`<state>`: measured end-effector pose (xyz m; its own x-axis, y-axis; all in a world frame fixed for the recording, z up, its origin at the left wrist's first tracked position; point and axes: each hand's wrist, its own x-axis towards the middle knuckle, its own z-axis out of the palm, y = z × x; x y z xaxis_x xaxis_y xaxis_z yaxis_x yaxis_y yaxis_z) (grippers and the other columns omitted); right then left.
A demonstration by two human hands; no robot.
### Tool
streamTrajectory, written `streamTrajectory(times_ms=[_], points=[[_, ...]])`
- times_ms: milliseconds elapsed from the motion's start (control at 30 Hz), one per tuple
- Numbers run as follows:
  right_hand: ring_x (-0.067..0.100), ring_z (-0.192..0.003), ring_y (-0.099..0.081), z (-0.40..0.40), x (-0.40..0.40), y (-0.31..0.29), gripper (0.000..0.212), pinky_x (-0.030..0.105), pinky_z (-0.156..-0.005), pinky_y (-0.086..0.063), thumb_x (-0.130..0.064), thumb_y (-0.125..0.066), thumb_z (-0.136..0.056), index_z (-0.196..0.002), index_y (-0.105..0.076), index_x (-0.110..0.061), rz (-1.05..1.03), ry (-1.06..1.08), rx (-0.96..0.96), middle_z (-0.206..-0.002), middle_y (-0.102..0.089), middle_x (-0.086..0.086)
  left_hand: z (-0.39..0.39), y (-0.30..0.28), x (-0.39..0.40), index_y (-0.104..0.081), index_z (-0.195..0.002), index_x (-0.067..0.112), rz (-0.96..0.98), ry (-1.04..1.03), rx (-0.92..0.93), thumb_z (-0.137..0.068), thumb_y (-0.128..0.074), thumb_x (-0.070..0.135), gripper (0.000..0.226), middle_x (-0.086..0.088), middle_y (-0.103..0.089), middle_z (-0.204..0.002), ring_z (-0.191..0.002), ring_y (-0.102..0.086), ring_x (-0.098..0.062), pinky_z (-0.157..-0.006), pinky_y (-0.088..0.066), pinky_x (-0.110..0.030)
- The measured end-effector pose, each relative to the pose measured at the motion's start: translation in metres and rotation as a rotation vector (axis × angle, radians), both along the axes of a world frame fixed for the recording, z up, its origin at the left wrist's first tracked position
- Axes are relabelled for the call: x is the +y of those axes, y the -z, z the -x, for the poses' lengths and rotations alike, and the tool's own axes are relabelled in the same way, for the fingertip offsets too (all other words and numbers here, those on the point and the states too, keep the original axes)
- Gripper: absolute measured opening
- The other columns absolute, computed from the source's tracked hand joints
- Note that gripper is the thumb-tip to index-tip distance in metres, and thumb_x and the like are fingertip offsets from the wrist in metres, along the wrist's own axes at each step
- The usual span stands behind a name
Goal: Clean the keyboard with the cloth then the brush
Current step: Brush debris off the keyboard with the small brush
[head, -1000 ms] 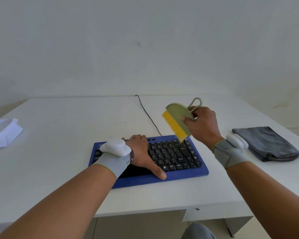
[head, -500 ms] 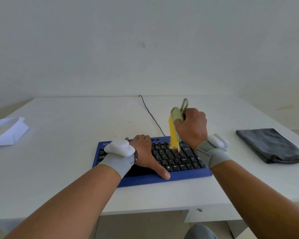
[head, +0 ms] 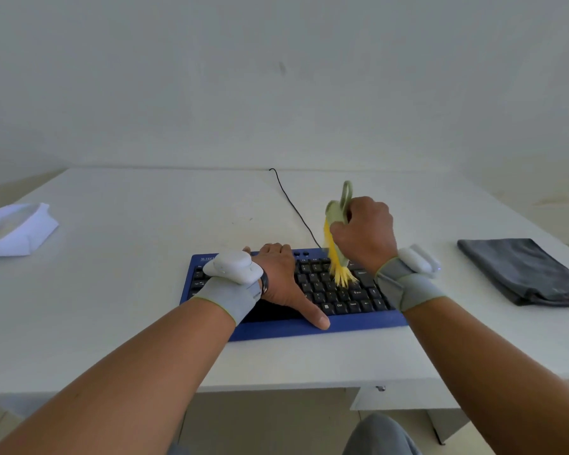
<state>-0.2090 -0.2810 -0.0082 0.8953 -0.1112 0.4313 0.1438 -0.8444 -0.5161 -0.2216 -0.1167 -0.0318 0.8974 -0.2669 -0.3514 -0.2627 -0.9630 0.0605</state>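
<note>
While the left hand (head: 278,277) presses flat on the keyboard (head: 358,321), the right hand (head: 363,234) grips the brush (head: 337,257). Keep strokes light, sweeping away from the bracing palm.

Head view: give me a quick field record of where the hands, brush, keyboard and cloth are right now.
right hand: grips the brush by its green body
brush: yellow bristles down, tips splayed on the right-side keys
left hand: rests flat on the keyboard's middle, thumb on the front edge
keyboard: blue frame, black keys, near the desk's front edge
cable: runs from the keyboard to the desk's back edge
grey cloth: on the desk to the right, untouched
white cloth: far left on the desk
</note>
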Motion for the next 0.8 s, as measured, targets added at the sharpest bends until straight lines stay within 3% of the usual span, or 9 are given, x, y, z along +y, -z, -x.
streamTrajectory(times_ms=[167,300,367,500,667,800], points=[[0.032,-0.058,-0.042,0.001,-0.009,-0.014,0.036,0.032,-0.058,-0.028,-0.015,-0.059,-0.078,-0.053,-0.033,-0.015,-0.074,0.070,-0.150,-0.051,-0.039,0.000,0.002,0.001,-0.002,-0.015,-0.153,0.010,0.008,-0.002,0.010,-0.042,-0.067,0.092,0.147,-0.004,-0.024,-0.157,-0.147,-0.020,-0.023,-0.119,-0.012,-0.054],[0.028,-0.054,-0.056,0.022,-0.021,-0.037,0.022,0.030,-0.048,-0.046,-0.016,-0.065,-0.074,-0.062,-0.050,-0.005,-0.088,0.001,0.061,-0.063,-0.054,0.007,0.001,0.003,-0.002,-0.019,-0.151,0.010,0.010,0.001,-0.007,-0.039,-0.066,0.094,0.148,-0.003,-0.029,-0.154,-0.144,-0.026,-0.024,-0.118,-0.014,-0.055],[0.023,-0.052,-0.054,0.029,-0.018,-0.029,0.023,0.025,-0.046,-0.041,-0.014,-0.065,-0.075,-0.062,-0.048,-0.007,-0.013,-0.016,0.165,-0.065,-0.053,0.006,0.000,0.002,-0.002,-0.020,-0.150,0.010,0.005,0.000,-0.004,-0.039,-0.066,0.094,0.147,-0.003,-0.031,-0.152,-0.143,-0.027,-0.024,-0.117,-0.017,-0.054],[0.027,-0.055,-0.040,0.017,-0.010,0.003,0.033,0.029,-0.051,-0.030,-0.011,-0.061,-0.074,-0.055,-0.034,-0.012,-0.009,0.021,0.013,-0.054,-0.039,0.004,0.001,0.000,-0.003,-0.014,-0.153,0.012,0.000,-0.006,0.018,-0.040,-0.066,0.093,0.149,-0.003,-0.025,-0.157,-0.147,-0.021,-0.023,-0.119,-0.013,-0.053],[0.033,-0.059,-0.043,0.002,-0.011,0.012,0.027,0.033,-0.056,-0.027,-0.013,-0.057,-0.079,-0.060,-0.038,-0.012,-0.059,0.058,-0.126,-0.054,-0.040,0.002,0.004,-0.003,-0.003,-0.007,-0.156,0.011,-0.005,-0.009,0.036,-0.043,-0.067,0.092,0.151,-0.005,-0.016,-0.162,-0.150,-0.014,-0.023,-0.120,-0.009,-0.055],[0.033,-0.063,-0.046,0.008,-0.034,-0.012,0.028,0.036,-0.058,-0.036,-0.016,-0.059,-0.078,-0.058,-0.040,-0.012,-0.165,0.125,-0.204,-0.057,-0.047,0.005,0.005,-0.006,-0.005,-0.007,-0.155,0.011,-0.008,-0.017,0.040,-0.043,-0.069,0.090,0.150,-0.004,-0.018,-0.161,-0.149,-0.016,-0.023,-0.120,-0.010,-0.055]])
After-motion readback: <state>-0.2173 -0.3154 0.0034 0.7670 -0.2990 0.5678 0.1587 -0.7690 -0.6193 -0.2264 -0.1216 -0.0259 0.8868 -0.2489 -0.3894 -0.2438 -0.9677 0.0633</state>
